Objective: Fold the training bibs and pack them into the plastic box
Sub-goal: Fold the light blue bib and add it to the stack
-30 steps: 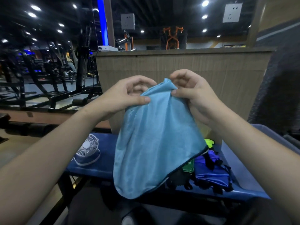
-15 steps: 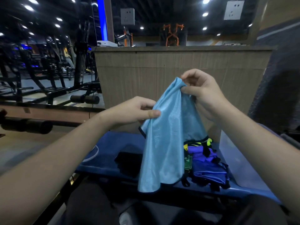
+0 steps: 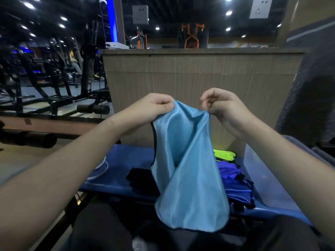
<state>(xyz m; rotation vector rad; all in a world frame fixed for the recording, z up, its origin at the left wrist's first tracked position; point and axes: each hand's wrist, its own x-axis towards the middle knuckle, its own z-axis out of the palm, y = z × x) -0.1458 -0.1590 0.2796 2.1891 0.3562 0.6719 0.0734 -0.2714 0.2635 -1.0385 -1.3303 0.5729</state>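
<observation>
A light blue training bib [image 3: 188,171] hangs in the air in front of me, twisted and draped down to my lap. My left hand [image 3: 154,105] pinches its top left corner and my right hand [image 3: 223,107] pinches its top right corner, about a hand's width apart. Behind the bib, on the blue bench [image 3: 125,165], lie a black bib [image 3: 141,180], a purple-blue bib [image 3: 233,183] and a neon yellow-green bib [image 3: 224,155]. A translucent plastic box [image 3: 262,174] stands on the bench at the right, partly hidden by my right forearm.
A small white fan [image 3: 99,169] sits on the bench's left end. A wooden-panelled counter [image 3: 199,78] rises right behind the bench. Gym machines [image 3: 45,78] and padded rollers [image 3: 93,109] fill the floor to the left.
My left hand rose to the level of the right and took the bib's other top corner. The bib now hangs spread between both hands instead of from one point.
</observation>
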